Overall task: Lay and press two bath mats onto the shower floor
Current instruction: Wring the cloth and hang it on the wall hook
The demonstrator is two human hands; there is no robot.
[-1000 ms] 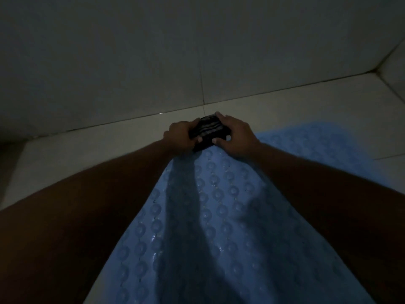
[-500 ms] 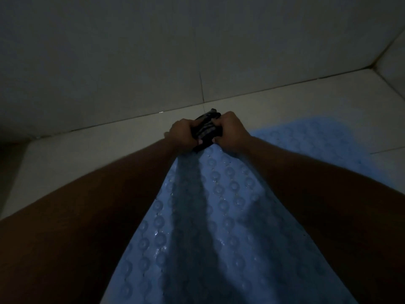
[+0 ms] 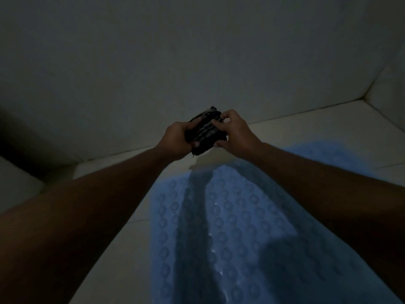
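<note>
A light blue bath mat [image 3: 241,233] with round raised circles lies flat on the pale tiled shower floor [image 3: 114,238] and runs from the bottom edge up toward the far wall. Above its far end I hold a dark, striped folded cloth [image 3: 205,131] in the air. My left hand [image 3: 175,139] grips the cloth's left side. My right hand [image 3: 235,133] holds its right side with fingers on top. Both forearms cast shadows across the mat. The light is dim, and a second mat is not visible.
A tiled wall [image 3: 197,58] rises just behind the hands. A side wall meets it in a corner [image 3: 368,97] at the right. At the far left stands a low ledge or wall edge [image 3: 19,181]. Bare floor tile lies left of the mat.
Both hands have lifted the dark cloth off the mat's far end and up in front of the wall. The view has tilted, showing more of the mat and floor.
</note>
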